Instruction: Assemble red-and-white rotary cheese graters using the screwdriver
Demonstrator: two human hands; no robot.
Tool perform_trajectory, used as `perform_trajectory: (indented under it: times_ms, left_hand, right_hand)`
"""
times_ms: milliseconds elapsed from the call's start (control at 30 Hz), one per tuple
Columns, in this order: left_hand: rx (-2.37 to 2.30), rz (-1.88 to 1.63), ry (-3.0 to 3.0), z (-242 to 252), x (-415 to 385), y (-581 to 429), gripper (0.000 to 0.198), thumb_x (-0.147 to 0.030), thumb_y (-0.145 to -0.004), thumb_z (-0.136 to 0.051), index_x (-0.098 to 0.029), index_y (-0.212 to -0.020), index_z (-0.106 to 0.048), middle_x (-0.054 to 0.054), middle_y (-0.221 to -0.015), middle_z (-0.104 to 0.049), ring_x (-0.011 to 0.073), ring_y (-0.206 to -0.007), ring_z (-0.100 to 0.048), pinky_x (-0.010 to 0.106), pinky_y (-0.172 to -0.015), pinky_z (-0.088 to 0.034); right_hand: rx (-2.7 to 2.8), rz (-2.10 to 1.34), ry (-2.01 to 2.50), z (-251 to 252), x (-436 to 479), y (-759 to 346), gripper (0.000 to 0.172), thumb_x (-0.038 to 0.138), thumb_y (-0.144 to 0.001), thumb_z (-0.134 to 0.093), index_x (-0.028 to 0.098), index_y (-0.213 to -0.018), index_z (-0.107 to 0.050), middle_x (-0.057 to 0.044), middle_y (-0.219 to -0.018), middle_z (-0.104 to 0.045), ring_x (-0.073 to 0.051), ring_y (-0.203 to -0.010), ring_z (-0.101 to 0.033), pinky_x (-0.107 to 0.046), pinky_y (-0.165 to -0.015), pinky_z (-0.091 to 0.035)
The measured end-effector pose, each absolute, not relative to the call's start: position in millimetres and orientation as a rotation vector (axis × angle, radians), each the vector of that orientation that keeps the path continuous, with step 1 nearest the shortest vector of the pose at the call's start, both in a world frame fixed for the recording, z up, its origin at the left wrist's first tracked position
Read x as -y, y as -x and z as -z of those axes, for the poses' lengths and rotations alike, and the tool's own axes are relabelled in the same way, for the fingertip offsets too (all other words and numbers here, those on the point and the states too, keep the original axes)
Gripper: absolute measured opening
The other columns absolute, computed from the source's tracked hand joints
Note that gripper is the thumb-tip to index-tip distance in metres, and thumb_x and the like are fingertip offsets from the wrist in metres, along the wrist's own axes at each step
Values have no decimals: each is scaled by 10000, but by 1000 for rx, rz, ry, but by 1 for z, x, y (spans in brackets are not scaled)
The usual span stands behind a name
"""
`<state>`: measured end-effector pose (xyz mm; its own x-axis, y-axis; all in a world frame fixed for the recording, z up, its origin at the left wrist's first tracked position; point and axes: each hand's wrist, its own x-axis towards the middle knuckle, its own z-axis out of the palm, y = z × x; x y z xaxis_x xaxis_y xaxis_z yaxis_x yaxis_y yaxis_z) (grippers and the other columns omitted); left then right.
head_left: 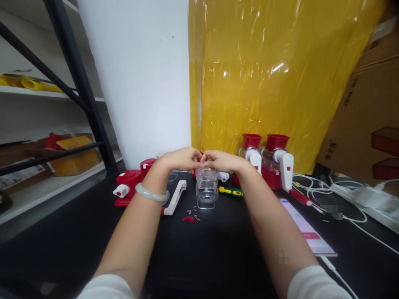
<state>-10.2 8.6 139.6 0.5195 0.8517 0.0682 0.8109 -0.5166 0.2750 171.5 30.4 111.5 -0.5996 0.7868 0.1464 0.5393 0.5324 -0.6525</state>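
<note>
In the middle of the table stands a clear plastic container (pixel 207 187) with a stepped, rounded body. My left hand (pixel 183 159) and my right hand (pixel 222 161) meet at its upper end, fingers bent and pinched together. Both sets of fingertips touch or nearly touch its top. Whatever lies between the fingers is too small or hidden to make out. Something red shows partly behind the hands. In front of the container lie several small screws (pixel 195 216) and a small red plastic piece (pixel 188 219). A yellow-green screwdriver handle (pixel 230 191) lies to its right.
A white crank handle (pixel 176 198) and red machine bases (pixel 129 182) lie at left. Two red-and-clear crank machines (pixel 276 164) stand at right, near a phone (pixel 307 230), white cables (pixel 335 187) and a power strip (pixel 370 201). Yellow plastic sheeting (pixel 264 74) hangs behind.
</note>
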Motion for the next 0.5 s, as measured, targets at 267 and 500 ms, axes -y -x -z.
perform_trajectory:
  times_ms: [267, 500]
  left_hand:
    - [-1475, -168, -2631, -139, -7, 6, 314, -411, -824, -545, -140, -914, -672, 37, -690, -667, 136, -584, -559, 259, -574, -364]
    - [-1505, -90, -2589, -138, -7, 6, 351, -440, -865, -498, -142, -959, -657, 42, -720, -665, 127, -598, -563, 242, -560, -369]
  right_hand:
    - [2429, -687, 1114, -107, -36, -172, 45, 204, -880, -554, 182, -914, -573, -25, -840, -669, -131, -754, -600, -221, -673, -445]
    - [2454, -629, 1128, -108, -36, -170, 56, 213, -875, -560, 175, -910, -583, -60, -920, -697, -155, -832, -622, -243, -722, -454]
